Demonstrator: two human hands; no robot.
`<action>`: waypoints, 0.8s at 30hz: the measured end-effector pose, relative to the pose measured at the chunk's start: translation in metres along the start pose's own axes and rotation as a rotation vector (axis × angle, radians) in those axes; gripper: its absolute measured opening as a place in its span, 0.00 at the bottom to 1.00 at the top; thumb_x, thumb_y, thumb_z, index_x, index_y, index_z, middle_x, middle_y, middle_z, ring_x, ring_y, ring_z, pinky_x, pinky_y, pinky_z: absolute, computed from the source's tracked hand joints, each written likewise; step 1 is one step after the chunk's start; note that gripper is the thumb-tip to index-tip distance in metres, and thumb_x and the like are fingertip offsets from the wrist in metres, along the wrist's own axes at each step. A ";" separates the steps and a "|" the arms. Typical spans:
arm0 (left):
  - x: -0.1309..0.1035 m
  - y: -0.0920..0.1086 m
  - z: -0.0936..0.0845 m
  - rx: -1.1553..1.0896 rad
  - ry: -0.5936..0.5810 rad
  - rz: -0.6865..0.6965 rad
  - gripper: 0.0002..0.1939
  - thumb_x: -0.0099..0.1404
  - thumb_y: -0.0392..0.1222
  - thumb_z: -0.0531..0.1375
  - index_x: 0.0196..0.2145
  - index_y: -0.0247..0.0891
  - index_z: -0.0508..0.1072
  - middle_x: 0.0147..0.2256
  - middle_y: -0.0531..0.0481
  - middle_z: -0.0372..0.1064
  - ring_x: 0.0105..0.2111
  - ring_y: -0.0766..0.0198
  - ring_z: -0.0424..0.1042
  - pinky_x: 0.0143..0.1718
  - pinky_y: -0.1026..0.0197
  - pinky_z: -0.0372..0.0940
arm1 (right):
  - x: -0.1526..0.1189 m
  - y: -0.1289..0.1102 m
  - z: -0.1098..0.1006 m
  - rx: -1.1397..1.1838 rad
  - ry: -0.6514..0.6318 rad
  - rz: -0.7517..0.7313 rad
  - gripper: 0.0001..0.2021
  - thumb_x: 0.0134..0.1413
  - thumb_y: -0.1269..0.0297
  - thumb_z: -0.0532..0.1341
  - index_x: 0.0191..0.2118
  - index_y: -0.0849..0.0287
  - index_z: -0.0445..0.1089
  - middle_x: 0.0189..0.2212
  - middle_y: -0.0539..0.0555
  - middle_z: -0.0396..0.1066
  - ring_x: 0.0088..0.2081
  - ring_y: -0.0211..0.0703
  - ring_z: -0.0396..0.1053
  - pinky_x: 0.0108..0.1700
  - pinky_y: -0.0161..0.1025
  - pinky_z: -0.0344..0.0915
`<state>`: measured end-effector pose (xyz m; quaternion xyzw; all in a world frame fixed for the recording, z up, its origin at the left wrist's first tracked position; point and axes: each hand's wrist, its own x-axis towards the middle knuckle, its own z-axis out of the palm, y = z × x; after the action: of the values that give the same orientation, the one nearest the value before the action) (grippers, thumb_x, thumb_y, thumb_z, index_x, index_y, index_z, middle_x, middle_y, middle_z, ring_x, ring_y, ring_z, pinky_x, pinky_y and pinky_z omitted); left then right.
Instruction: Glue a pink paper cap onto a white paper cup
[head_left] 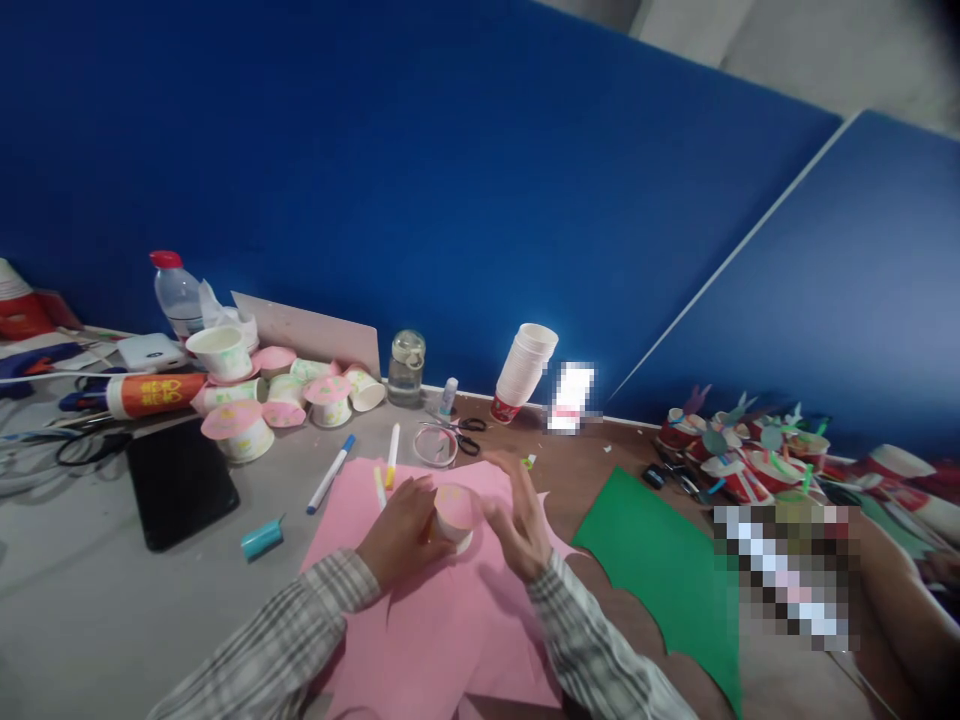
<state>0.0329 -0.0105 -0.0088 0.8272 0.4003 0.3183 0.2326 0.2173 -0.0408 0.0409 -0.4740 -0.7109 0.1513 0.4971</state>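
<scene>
A small paper cup (454, 515) with a pink paper top stands over pink paper sheets (442, 640). My left hand (401, 530) grips it from the left, fingers curled behind and thumb in front. On the cup's other side, my right hand (521, 525) is open, thumb and fingers apart; whether its thumb touches the cup I cannot tell. Behind my hands lie a yellow marker (392, 457), black-handled scissors (469, 437) and a roll of clear tape (435, 447). A blue-capped marker (331, 475) rests left of the sheets.
Several pink-topped cups (236, 432) crowd the back left. A glass bottle (406, 370) and a leaning cup stack (525, 370) stand near the blue partition (420, 180). Green paper (660, 580) lies to the right, beside another person's arm (892, 580) and decorated red cups (750, 478).
</scene>
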 end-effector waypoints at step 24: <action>0.007 0.017 -0.011 0.041 0.021 0.130 0.24 0.51 0.47 0.61 0.46 0.46 0.63 0.44 0.50 0.66 0.44 0.55 0.64 0.44 0.53 0.61 | 0.012 0.005 0.005 0.128 -0.311 -0.001 0.20 0.53 0.58 0.56 0.53 0.53 0.63 0.52 0.56 0.67 0.54 0.51 0.63 0.55 0.49 0.60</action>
<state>0.0370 -0.0136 0.0123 0.8528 0.3544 0.3331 0.1903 0.2148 -0.0270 0.0416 -0.4118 -0.7682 0.2677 0.4106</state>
